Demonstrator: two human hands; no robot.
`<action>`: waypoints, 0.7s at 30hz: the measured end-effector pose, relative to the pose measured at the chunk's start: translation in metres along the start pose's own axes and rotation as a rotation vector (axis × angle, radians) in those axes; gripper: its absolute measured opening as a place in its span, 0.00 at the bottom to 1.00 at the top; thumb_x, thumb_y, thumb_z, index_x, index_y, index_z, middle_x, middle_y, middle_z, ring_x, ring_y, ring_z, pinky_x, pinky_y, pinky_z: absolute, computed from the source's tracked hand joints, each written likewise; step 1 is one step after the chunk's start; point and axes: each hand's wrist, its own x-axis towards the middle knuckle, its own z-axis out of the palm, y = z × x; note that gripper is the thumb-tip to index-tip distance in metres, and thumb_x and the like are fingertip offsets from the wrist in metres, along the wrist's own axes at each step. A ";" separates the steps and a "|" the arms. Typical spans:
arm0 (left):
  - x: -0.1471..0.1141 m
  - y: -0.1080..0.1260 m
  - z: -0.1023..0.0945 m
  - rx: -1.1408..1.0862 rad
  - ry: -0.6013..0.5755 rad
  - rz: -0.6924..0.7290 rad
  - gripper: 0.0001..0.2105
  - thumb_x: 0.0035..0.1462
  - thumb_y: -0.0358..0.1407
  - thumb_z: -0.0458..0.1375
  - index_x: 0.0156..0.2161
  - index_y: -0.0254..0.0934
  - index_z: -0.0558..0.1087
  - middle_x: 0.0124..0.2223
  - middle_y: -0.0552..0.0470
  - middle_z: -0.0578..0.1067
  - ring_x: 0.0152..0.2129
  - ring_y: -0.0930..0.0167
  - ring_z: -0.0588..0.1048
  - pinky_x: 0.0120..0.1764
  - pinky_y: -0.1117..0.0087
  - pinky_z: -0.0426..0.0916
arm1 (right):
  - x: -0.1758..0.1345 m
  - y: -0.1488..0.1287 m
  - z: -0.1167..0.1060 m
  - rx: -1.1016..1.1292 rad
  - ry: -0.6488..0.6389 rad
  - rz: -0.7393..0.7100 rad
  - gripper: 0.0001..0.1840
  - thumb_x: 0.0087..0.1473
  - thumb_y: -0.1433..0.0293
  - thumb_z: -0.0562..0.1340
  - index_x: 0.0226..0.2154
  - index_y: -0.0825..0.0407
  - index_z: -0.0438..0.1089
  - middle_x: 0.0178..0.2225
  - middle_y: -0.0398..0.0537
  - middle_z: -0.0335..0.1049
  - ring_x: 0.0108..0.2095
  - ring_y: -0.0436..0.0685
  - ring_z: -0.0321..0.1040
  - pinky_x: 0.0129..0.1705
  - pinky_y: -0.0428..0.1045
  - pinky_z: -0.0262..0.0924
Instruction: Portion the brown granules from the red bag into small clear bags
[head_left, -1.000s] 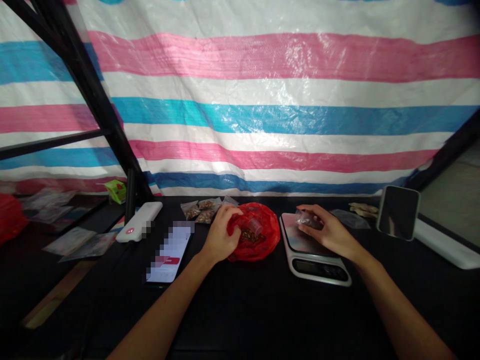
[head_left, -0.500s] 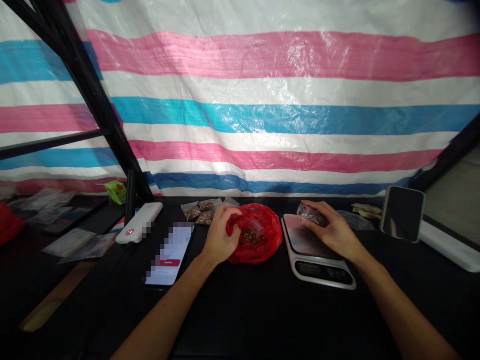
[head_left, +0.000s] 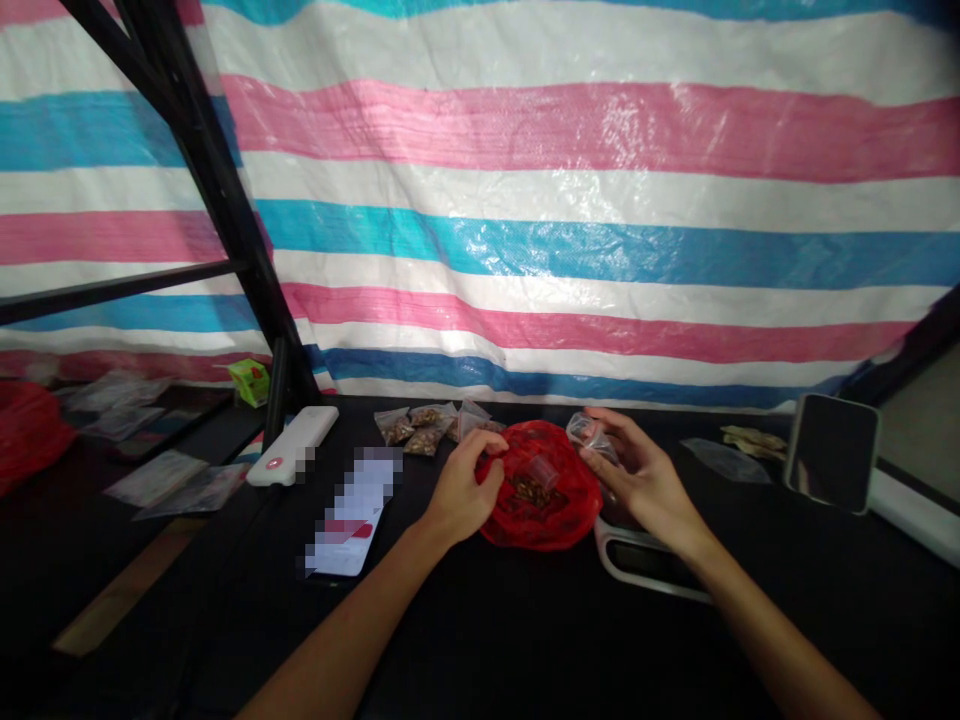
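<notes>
A red plastic bag [head_left: 577, 515], its mouth spread wide, lies in the middle of the black table. Small brown pieces [head_left: 534, 490] and a clear plastic cup [head_left: 544, 470] are inside it. At the bag's left rim is my left hand [head_left: 463, 492], its thumb and fingers curved and apart. My right hand [head_left: 637, 475] pinches a clear plastic bag [head_left: 589, 432] by the red bag's right rim. That clear bag is crumpled, and its contents are hard to make out. Beneath my right hand sits a kitchen scale [head_left: 649, 562], partly covered by the hand and the red bag.
Several small filled zip bags [head_left: 424, 440] lie behind my left hand. A lit phone [head_left: 352, 520] and a white device [head_left: 292, 445] are on the left. To the right, a flat clear bag [head_left: 724, 460] lies near a dark-faced stand [head_left: 832, 453]. A striped tarp [head_left: 562, 240] hangs behind.
My right hand has carried the clear bag left, from above the scale to the red bag's rim. The red bag has shifted slightly right, overlapping the scale's edge. The view has turned a little.
</notes>
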 end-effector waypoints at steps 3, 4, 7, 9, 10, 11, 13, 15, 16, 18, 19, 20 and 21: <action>-0.001 0.008 -0.002 -0.029 -0.001 0.024 0.09 0.63 0.30 0.58 0.48 0.38 0.73 0.47 0.47 0.76 0.45 0.66 0.74 0.53 0.63 0.68 | 0.009 -0.018 0.038 0.051 -0.068 -0.013 0.32 0.57 0.57 0.70 0.61 0.42 0.64 0.47 0.48 0.75 0.44 0.58 0.76 0.46 0.53 0.74; -0.002 0.010 -0.003 -0.052 -0.013 0.027 0.13 0.63 0.32 0.60 0.52 0.39 0.71 0.50 0.46 0.76 0.47 0.65 0.74 0.54 0.62 0.68 | 0.013 -0.021 0.053 0.072 -0.079 -0.023 0.34 0.57 0.57 0.70 0.63 0.41 0.61 0.47 0.48 0.74 0.42 0.58 0.76 0.44 0.53 0.74; -0.002 0.011 -0.001 -0.157 -0.045 0.000 0.23 0.63 0.36 0.62 0.61 0.40 0.66 0.58 0.44 0.74 0.54 0.63 0.74 0.59 0.59 0.67 | 0.026 -0.024 0.093 0.065 -0.045 -0.010 0.39 0.55 0.59 0.71 0.64 0.43 0.58 0.46 0.48 0.73 0.41 0.58 0.75 0.44 0.54 0.75; 0.000 0.006 0.000 -0.233 -0.023 -0.033 0.22 0.65 0.37 0.61 0.62 0.40 0.66 0.60 0.44 0.74 0.56 0.62 0.74 0.62 0.57 0.66 | 0.030 -0.019 0.111 0.047 -0.036 -0.018 0.39 0.55 0.60 0.70 0.65 0.45 0.58 0.47 0.49 0.74 0.45 0.59 0.75 0.49 0.56 0.74; 0.001 0.003 0.001 -0.268 -0.003 -0.050 0.20 0.65 0.37 0.60 0.61 0.40 0.68 0.60 0.44 0.75 0.57 0.61 0.74 0.63 0.56 0.66 | 0.030 -0.017 0.117 0.033 -0.038 -0.033 0.39 0.55 0.61 0.70 0.65 0.45 0.58 0.50 0.51 0.73 0.48 0.60 0.75 0.52 0.57 0.73; 0.002 -0.001 0.002 -0.302 0.018 -0.070 0.19 0.66 0.37 0.59 0.60 0.40 0.69 0.60 0.44 0.75 0.57 0.61 0.74 0.63 0.56 0.66 | 0.028 -0.014 0.119 0.015 -0.051 -0.049 0.40 0.56 0.61 0.70 0.67 0.45 0.57 0.54 0.52 0.72 0.52 0.61 0.74 0.56 0.59 0.71; 0.004 -0.008 0.003 -0.364 0.055 -0.124 0.17 0.66 0.36 0.57 0.59 0.39 0.71 0.59 0.44 0.76 0.56 0.61 0.75 0.63 0.56 0.66 | 0.023 -0.008 0.119 -0.037 -0.081 -0.075 0.42 0.58 0.62 0.68 0.69 0.44 0.53 0.60 0.53 0.69 0.57 0.62 0.71 0.61 0.61 0.66; 0.006 -0.014 0.003 -0.404 0.078 -0.184 0.18 0.64 0.32 0.54 0.57 0.39 0.72 0.57 0.45 0.78 0.55 0.61 0.76 0.63 0.56 0.67 | 0.019 -0.005 0.113 -0.094 -0.082 -0.093 0.39 0.61 0.62 0.66 0.70 0.43 0.53 0.60 0.53 0.70 0.57 0.62 0.71 0.62 0.62 0.65; 0.006 -0.016 0.004 -0.409 0.079 -0.209 0.19 0.62 0.29 0.53 0.56 0.38 0.73 0.56 0.46 0.78 0.54 0.62 0.76 0.63 0.56 0.67 | 0.017 -0.004 0.110 -0.115 -0.059 -0.100 0.35 0.63 0.62 0.64 0.69 0.44 0.55 0.57 0.53 0.72 0.54 0.61 0.73 0.60 0.61 0.67; 0.005 -0.017 0.003 -0.390 0.051 -0.234 0.21 0.57 0.26 0.51 0.55 0.39 0.75 0.55 0.48 0.79 0.53 0.62 0.77 0.61 0.57 0.68 | 0.017 -0.003 0.106 -0.140 0.019 -0.111 0.27 0.64 0.63 0.62 0.64 0.45 0.62 0.49 0.51 0.76 0.47 0.60 0.76 0.52 0.58 0.72; 0.004 -0.016 0.003 -0.377 0.027 -0.232 0.22 0.56 0.25 0.51 0.54 0.39 0.75 0.55 0.49 0.79 0.53 0.63 0.77 0.61 0.58 0.69 | 0.017 -0.003 0.105 -0.151 0.060 -0.117 0.23 0.65 0.63 0.61 0.61 0.46 0.65 0.45 0.49 0.76 0.43 0.59 0.76 0.49 0.56 0.73; 0.003 -0.015 0.002 -0.366 0.000 -0.221 0.22 0.56 0.25 0.51 0.54 0.39 0.75 0.54 0.49 0.79 0.53 0.63 0.77 0.61 0.59 0.68 | 0.018 -0.003 0.105 -0.164 0.097 -0.127 0.20 0.64 0.64 0.61 0.58 0.46 0.66 0.43 0.48 0.76 0.40 0.59 0.76 0.46 0.55 0.73; 0.002 -0.013 0.001 -0.358 -0.021 -0.204 0.22 0.56 0.26 0.52 0.54 0.39 0.75 0.54 0.49 0.79 0.53 0.63 0.76 0.61 0.59 0.68 | 0.018 -0.003 0.105 -0.183 0.122 -0.141 0.19 0.64 0.65 0.61 0.57 0.46 0.67 0.41 0.47 0.75 0.39 0.58 0.75 0.45 0.54 0.72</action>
